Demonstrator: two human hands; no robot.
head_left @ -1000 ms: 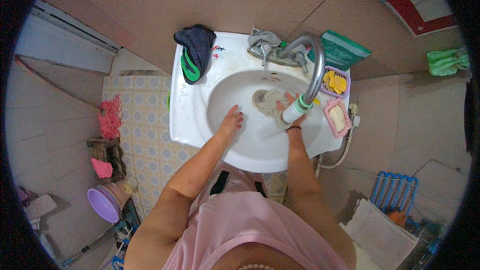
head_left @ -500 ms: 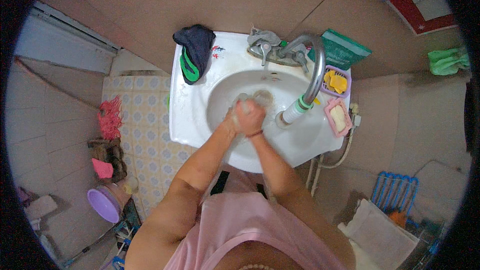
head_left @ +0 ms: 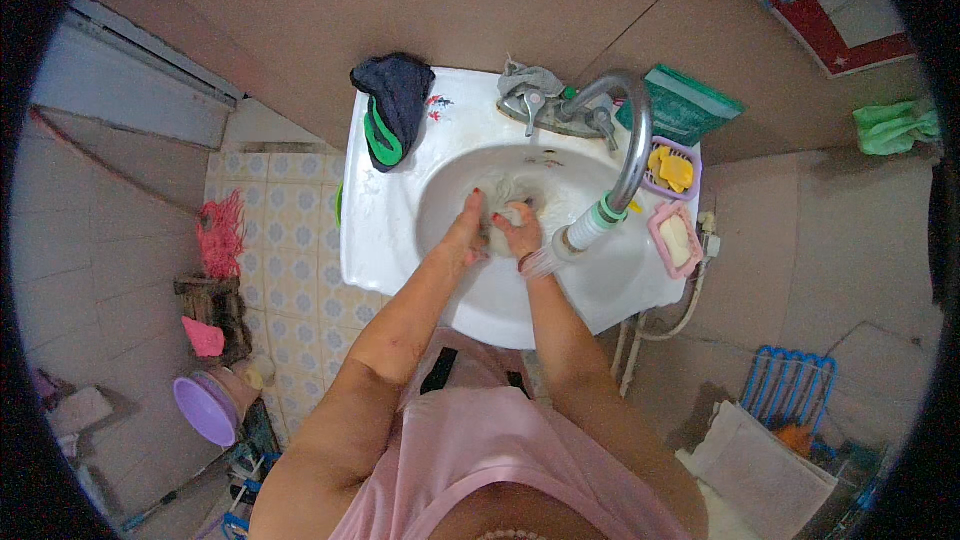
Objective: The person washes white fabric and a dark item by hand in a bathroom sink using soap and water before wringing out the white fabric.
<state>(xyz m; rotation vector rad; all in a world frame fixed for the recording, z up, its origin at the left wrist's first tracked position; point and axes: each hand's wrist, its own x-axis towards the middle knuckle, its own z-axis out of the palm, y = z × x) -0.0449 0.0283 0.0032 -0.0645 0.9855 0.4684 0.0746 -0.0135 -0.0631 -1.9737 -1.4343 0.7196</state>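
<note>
In the white washbasin (head_left: 600, 290), my two hands are apart, low over the bowl. My left hand (head_left: 466, 230) is on the left side, its fingers stretched out. My right hand (head_left: 521, 231) is beside it, fingers spread and slightly bent, with a red band at the wrist. Between and beyond them lies a pale, blurred patch; I cannot tell whether it is water or a thin whitish thing. The curved metal faucet (head_left: 640, 130) ends in a white and green nozzle (head_left: 595, 223), and water streams from it across my right wrist.
A dark cloth with green trim (head_left: 390, 115) hangs on the basin's left corner. Along the right rim stand a purple dish with yellow soap (head_left: 673, 172) and a pink dish with white soap (head_left: 675, 238). Behind the faucet leans a green packet (head_left: 685, 100). A purple basin (head_left: 206, 410) is at lower left.
My hands were clasped together and blurred in the bowl; now they have parted, fingers spread. The right wrist has shifted right, under the stream from the nozzle.
</note>
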